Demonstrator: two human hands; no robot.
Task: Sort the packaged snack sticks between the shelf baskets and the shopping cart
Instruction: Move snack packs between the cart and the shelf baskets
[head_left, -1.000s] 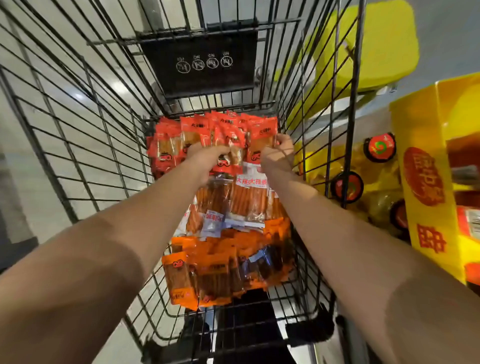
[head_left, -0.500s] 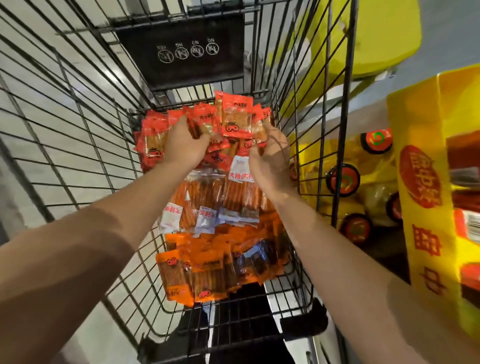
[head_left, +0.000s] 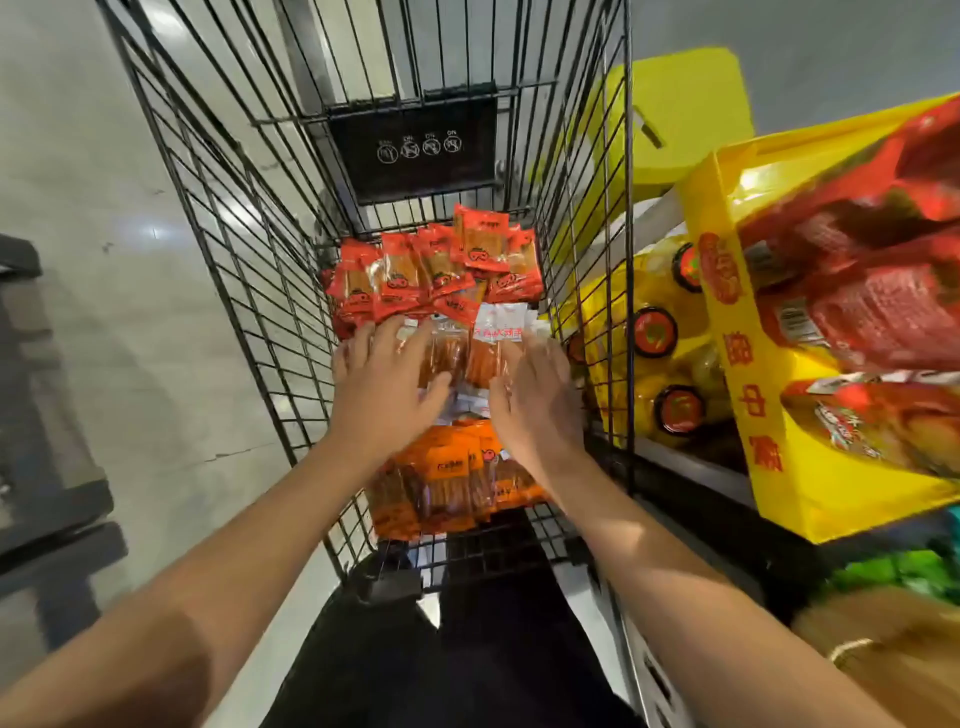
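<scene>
Nearest, the orange packs (head_left: 447, 483) lie at 6 o'clock on the cart (head_left: 249, 291) floor. Above them the left hand (head_left: 387, 387) and right hand (head_left: 535, 395) spread flat over the clear packs (head_left: 467, 353), each grip open and holding nothing, likely pressing that group into its row. At 12 o'clock the red packs (head_left: 441, 265) lean against the far wall. Yellow shelf boxes (head_left: 737, 332) stand at 3 o'clock.

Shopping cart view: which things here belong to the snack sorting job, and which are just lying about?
Job:
shopping cart
red snack packs
clear-wrapped snack sticks
orange snack packs
left hand
right hand

Lying about:
yellow display box
oil bottles
</scene>
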